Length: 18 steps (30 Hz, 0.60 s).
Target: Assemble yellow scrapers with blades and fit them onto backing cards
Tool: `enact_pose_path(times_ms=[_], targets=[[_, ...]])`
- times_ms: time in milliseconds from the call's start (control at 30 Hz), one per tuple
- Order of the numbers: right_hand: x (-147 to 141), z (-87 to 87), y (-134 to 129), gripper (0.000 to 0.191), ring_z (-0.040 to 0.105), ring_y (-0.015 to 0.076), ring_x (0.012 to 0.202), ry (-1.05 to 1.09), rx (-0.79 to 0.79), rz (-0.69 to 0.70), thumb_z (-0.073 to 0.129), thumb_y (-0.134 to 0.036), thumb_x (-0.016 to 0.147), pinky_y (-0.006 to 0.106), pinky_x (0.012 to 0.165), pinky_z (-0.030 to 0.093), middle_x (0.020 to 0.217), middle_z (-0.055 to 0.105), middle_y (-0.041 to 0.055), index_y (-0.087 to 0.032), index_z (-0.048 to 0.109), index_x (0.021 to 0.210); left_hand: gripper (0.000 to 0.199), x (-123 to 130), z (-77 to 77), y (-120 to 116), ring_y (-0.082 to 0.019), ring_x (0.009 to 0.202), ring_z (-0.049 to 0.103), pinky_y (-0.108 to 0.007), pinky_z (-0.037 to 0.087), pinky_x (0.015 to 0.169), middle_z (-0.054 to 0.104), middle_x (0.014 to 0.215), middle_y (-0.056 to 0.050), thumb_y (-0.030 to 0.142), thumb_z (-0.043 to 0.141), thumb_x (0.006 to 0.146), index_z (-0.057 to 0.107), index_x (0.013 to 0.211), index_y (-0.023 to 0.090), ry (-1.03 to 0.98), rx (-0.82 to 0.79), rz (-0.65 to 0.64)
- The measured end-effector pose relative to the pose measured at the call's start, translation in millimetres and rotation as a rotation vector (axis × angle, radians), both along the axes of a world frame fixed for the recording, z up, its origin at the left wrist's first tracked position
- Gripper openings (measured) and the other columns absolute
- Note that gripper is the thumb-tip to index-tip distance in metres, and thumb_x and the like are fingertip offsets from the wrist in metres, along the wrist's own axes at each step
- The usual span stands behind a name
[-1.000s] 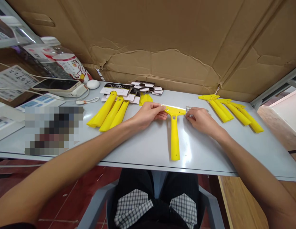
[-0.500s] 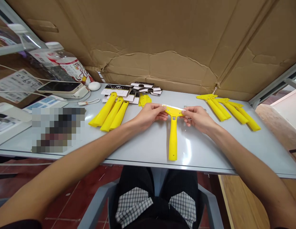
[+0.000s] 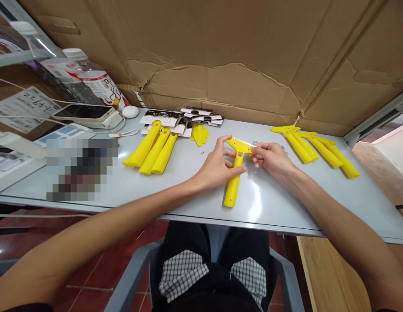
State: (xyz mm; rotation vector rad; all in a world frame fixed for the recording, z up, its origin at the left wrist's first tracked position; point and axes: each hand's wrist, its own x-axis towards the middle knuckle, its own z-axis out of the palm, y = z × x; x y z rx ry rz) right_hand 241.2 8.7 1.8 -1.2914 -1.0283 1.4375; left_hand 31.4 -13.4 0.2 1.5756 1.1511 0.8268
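A yellow scraper (image 3: 233, 188) with a thin blade along its wide head is tilted in front of me, its handle slanting down toward the table's front edge. My right hand (image 3: 269, 158) pinches the right corner of the head between thumb and fingers. Loosely closed on the scraper from the left, my left hand (image 3: 217, 164) has its thumb across the upper handle and its index finger by the head's left corner. Some flat clear pieces (image 3: 284, 148) lie partly hidden behind my right hand. A tiny metal bit (image 3: 202, 152) rests behind my left hand.
Yellow handles (image 3: 149, 149) lie at left beside header cards (image 3: 160, 116) and flat yellow pieces (image 3: 200, 134). Several yellow scrapers (image 3: 331, 154) lie at right. A phone (image 3: 86, 112), cables and bottles (image 3: 95, 80) crowd the left end. Cardboard (image 3: 204, 39) walls the back.
My left hand has moved from the head's left corner down around the upper handle. The scraper has tilted, its handle end swinging left. My right hand keeps its pinch.
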Motion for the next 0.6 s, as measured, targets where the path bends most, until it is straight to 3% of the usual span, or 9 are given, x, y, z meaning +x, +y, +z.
enact_pose_path(times_ms=[167,300,400,600], targets=[[2,-2.1,1,0.013,0.057,0.0108,0.057,-0.001,-0.004,-0.008,0.083,-0.012,0.085,0.022,0.046,0.049,0.079,0.073,0.01,-0.013,0.072,0.078,0.091,0,-7.4,9,-0.016,0.076,0.071,-0.039,0.059,0.083,0.07,0.135,-0.016,0.024,0.075,0.087,0.032,0.166,0.021,0.208,0.182,-0.029],[1,-2.4,0,0.02,0.057,0.0106,0.057,0.02,-0.004,0.003,0.089,-0.013,0.078,0.022,0.045,0.048,0.08,0.075,0.0101,-0.015,0.069,0.076,0.077,-3,-5.8,20,-0.026,0.101,0.073,-0.044,0.056,0.096,0.071,0.138,-0.017,0.018,0.064,0.087,0.045,0.162,0.016,0.434,0.396,-0.079],[0,-0.7,-2,0.022,0.056,0.0102,0.055,-0.008,-0.003,0.018,0.09,-0.014,0.077,0.022,0.045,0.048,0.078,0.075,0.01,-0.015,0.068,0.075,0.07,-4,-5.2,23,-0.032,0.113,0.071,-0.046,0.055,0.098,0.072,0.135,-0.019,0.019,0.058,0.091,0.046,0.16,0.011,0.528,0.535,-0.13],[0,1.1,-6,0.023,0.056,0.0101,0.053,-0.06,0.021,0.06,0.092,-0.019,0.078,0.023,0.046,0.048,0.071,0.07,0.0056,-0.015,0.069,0.076,0.071,-6,-1.8,21,-0.035,0.098,0.073,-0.047,0.056,0.087,0.077,0.111,-0.019,0.033,0.055,0.1,0.039,0.164,0.007,0.679,0.529,-0.194]])
